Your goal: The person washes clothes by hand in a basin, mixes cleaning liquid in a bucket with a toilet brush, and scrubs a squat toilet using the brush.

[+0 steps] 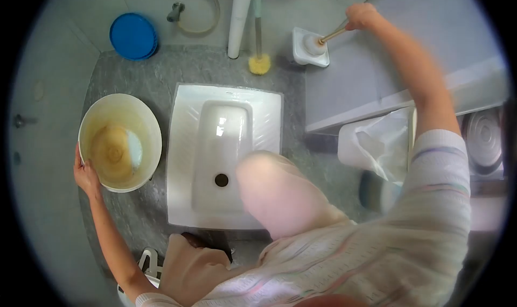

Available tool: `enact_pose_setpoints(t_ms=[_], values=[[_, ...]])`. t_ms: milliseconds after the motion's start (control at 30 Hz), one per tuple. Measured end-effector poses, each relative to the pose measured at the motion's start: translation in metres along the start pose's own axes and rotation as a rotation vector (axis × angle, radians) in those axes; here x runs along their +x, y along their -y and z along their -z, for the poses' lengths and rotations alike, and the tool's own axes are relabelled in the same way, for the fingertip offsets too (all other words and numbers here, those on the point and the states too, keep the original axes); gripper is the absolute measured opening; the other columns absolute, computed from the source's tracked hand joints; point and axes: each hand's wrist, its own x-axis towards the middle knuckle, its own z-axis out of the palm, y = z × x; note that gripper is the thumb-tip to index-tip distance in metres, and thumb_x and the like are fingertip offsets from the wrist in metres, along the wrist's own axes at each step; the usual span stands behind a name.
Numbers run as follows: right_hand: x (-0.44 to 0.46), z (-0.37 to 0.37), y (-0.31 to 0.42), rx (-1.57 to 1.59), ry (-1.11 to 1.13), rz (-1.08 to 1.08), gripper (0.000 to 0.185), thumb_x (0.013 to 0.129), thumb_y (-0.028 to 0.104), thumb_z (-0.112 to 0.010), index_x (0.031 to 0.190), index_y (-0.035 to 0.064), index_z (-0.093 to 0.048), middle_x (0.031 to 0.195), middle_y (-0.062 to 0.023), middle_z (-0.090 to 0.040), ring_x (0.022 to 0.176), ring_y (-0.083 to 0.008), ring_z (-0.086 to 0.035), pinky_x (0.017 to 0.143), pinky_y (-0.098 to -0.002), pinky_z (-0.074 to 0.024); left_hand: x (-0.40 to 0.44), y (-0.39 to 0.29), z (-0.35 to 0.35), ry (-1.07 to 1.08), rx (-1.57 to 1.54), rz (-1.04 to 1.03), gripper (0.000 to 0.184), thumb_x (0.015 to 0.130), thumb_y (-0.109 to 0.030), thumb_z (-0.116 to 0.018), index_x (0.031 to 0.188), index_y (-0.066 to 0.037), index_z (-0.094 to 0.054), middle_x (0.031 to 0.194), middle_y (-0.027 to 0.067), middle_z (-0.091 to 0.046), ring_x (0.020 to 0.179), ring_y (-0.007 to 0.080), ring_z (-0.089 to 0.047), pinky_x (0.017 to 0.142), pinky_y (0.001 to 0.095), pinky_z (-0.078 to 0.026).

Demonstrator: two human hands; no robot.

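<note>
My left hand (87, 177) is closed on the near left rim of a large white bucket (146, 105), its thumb over the edge. Yellowish-brown stains cover the inside, with a pale patch at the bottom. At the upper right, my right hand (362, 16) is wrapped round the handle of a toilet brush (335, 34). The brush's lower end goes into a white square holder (300, 54), so its head is mostly hidden. Between my hands lies a white squat toilet (186, 145) with a dark drain hole near its front end.
A yellow-headed scrub brush (259, 65) leans by a white pipe (240, 22). A blue bucket or lid (133, 36) is at the back left, near a tap (175, 12) with a hose. On the right stands a bin with a white liner (382, 145), below a grey ledge (366, 86).
</note>
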Motion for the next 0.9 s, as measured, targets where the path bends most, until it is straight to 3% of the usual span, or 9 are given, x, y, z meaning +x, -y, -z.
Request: enact_pose_setpoints(t_ms=[167, 267, 333, 500, 600, 633, 733, 833, 900], values=[[0.017, -0.013, 0.052, -0.176, 0.074, -0.096, 0.020, 0.083, 0.020, -0.047, 0.091, 0.0113, -0.062, 0.102, -0.0057, -0.058, 0.096, -0.0239, -0.054, 0.081, -0.0463, -0.0398, -0.003, 0.000, 0.003, 0.004, 0.143, 0.074, 0.038, 0.081, -0.012, -0.044, 0.119, -0.009, -0.050, 0.114, 0.0072, -0.055, 0.100, 0.0152, -0.054, 0.085, 0.0243, -0.040], [0.031, -0.013, 0.066, -0.203, -0.333, 0.097, 0.023, 0.082, 0.012, -0.042, 0.097, 0.0131, -0.060, 0.109, -0.0055, -0.054, 0.107, -0.0220, -0.046, 0.088, -0.0461, -0.0335, -0.001, 0.008, 0.006, 0.002, 0.163, 0.085, 0.038, 0.082, -0.019, -0.046, 0.118, -0.010, -0.050, 0.112, 0.0071, -0.056, 0.099, 0.0163, -0.054, 0.084, 0.0243, -0.040], [0.036, 0.021, 0.101, -0.114, -0.332, 0.218, 0.026, 0.079, 0.013, -0.045, 0.102, 0.0143, -0.058, 0.113, -0.0043, -0.052, 0.109, -0.0195, -0.043, 0.088, -0.0440, -0.0338, -0.001, 0.002, 0.004, -0.008, 0.193, 0.094, 0.038, 0.082, -0.025, -0.047, 0.118, -0.012, -0.051, 0.112, 0.0068, -0.056, 0.098, 0.0169, -0.055, 0.084, 0.0245, -0.040], [0.062, 0.050, 0.200, -0.005, -0.789, 0.603, 0.023, 0.073, 0.008, -0.047, 0.093, 0.0117, -0.058, 0.098, -0.0040, -0.055, 0.104, -0.0209, -0.045, 0.085, -0.0420, -0.0348, 0.000, 0.003, 0.006, -0.045, 0.198, 0.149, 0.041, 0.081, -0.035, -0.049, 0.118, -0.016, -0.052, 0.111, 0.0050, -0.057, 0.097, 0.0171, -0.055, 0.084, 0.0246, -0.039], [0.122, 0.049, 0.233, -0.059, -0.715, 0.517, 0.025, 0.075, 0.019, -0.047, 0.097, 0.0168, -0.060, 0.106, 0.0042, -0.055, 0.110, -0.0163, -0.039, 0.094, -0.0486, -0.0286, 0.000, -0.001, 0.005, -0.038, 0.202, 0.158, 0.039, 0.081, -0.031, -0.050, 0.117, -0.017, -0.052, 0.111, 0.0044, -0.057, 0.098, 0.0162, -0.055, 0.083, 0.0243, -0.040], [0.100, 0.067, 0.231, -0.096, -0.612, 0.467, 0.024, 0.075, 0.016, -0.046, 0.094, 0.0157, -0.060, 0.101, 0.0007, -0.057, 0.105, -0.0165, -0.043, 0.091, -0.0454, -0.0319, 0.001, 0.002, 0.006, -0.034, 0.194, 0.184, 0.038, 0.081, -0.029, -0.050, 0.117, -0.017, -0.052, 0.111, 0.0044, -0.057, 0.098, 0.0158, -0.055, 0.084, 0.0240, -0.039], [0.077, 0.075, 0.220, -0.158, -0.536, 0.515, 0.016, 0.075, 0.016, -0.047, 0.084, 0.0159, -0.061, 0.101, 0.0046, -0.055, 0.106, -0.0158, -0.041, 0.089, -0.0461, -0.0321, 0.001, 0.007, 0.007, -0.030, 0.148, 0.197, 0.036, 0.081, -0.022, -0.051, 0.116, -0.017, -0.053, 0.111, 0.0040, -0.057, 0.098, 0.0147, -0.055, 0.084, 0.0233, -0.039], [0.050, 0.058, 0.189, 0.054, -0.846, 0.591, 0.011, 0.073, 0.015, -0.050, 0.076, 0.0104, -0.060, 0.094, -0.0040, -0.060, 0.096, -0.0236, -0.051, 0.080, -0.0462, -0.0396, 0.001, 0.003, 0.005, -0.062, 0.120, 0.130, 0.036, 0.080, -0.018, -0.050, 0.116, -0.017, -0.053, 0.111, 0.0034, -0.057, 0.098, 0.0137, -0.055, 0.085, 0.0230, -0.039], [0.046, 0.054, 0.165, 0.058, -0.674, 0.447, 0.017, 0.073, 0.009, -0.048, 0.086, 0.0106, -0.059, 0.092, -0.0049, -0.058, 0.100, -0.0227, -0.048, 0.083, -0.0439, -0.0371, 0.002, 0.004, 0.003, -0.086, 0.127, 0.128, 0.037, 0.080, -0.016, -0.050, 0.117, -0.017, -0.053, 0.112, 0.0031, -0.057, 0.098, 0.0131, -0.055, 0.085, 0.0232, -0.039]])
